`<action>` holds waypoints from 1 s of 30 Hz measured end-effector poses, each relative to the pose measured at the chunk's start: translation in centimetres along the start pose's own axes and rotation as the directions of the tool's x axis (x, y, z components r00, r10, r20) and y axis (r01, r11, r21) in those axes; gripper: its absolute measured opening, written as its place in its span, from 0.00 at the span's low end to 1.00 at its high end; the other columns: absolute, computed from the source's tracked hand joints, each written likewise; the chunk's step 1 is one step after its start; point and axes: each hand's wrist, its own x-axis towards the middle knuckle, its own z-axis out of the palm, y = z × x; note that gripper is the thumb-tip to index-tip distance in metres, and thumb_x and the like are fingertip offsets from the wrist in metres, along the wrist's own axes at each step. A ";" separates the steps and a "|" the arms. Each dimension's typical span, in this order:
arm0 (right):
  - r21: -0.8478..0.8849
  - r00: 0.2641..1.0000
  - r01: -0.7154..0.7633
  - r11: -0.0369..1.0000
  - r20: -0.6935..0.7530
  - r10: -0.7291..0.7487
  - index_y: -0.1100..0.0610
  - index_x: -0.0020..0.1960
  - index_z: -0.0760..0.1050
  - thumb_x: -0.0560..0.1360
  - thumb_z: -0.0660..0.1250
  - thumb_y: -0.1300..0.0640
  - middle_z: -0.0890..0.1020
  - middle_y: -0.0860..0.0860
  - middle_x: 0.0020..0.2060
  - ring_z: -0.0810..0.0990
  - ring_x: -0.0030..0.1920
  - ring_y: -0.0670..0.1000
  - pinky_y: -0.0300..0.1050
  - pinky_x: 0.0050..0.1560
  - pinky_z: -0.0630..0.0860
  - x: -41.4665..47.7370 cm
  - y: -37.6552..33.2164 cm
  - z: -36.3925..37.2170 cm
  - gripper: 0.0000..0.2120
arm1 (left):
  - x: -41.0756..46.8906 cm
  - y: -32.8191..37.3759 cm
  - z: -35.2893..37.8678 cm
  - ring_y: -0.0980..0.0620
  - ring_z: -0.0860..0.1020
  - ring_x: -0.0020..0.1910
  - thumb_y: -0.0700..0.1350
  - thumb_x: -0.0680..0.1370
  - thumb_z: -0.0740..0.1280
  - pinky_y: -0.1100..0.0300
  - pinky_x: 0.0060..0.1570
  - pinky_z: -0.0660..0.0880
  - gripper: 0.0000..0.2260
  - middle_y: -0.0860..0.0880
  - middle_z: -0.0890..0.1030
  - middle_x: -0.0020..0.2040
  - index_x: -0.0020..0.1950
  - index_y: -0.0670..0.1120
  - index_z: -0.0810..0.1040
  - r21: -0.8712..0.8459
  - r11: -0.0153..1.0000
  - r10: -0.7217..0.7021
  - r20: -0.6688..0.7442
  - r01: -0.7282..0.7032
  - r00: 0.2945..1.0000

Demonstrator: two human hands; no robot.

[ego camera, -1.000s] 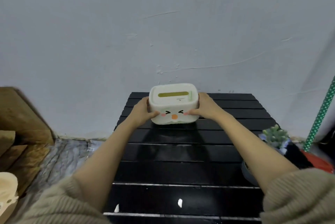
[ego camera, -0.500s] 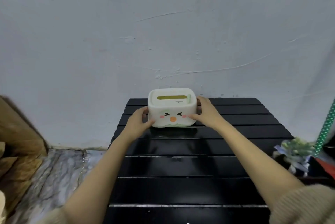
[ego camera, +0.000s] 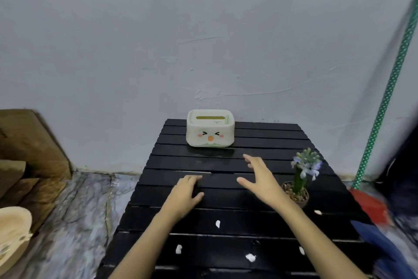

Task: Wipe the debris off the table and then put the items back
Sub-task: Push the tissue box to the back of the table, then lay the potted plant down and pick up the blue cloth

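The black slatted table is standing against the pale wall, and it is no longer being used as a setting-down spot: the tissue box, which both hands were gripping half a second ago, is now sitting alone at the far edge, centred, touching nothing else. The potted flower is standing near the right edge. The right hand is drawing back toward the near side, fingers spread and holding nothing; the left hand is hovering low with fingers loosely curled, also empty. White scraps are still lying on the near slats, so wiping is apparently remaining before anything else.
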 end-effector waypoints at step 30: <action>-0.196 0.970 -0.205 0.959 -0.168 0.173 0.63 0.58 0.66 0.67 0.73 0.57 0.66 0.53 0.51 0.71 0.52 0.54 0.42 0.47 0.64 -5.3 8.1 -4.2 0.25 | -1.5 -0.7 1.8 0.51 0.70 0.62 0.46 0.75 0.63 0.55 0.62 0.67 0.16 0.50 0.73 0.63 0.63 0.48 0.70 0.029 0.999 0.026 -0.177 -0.021 0.984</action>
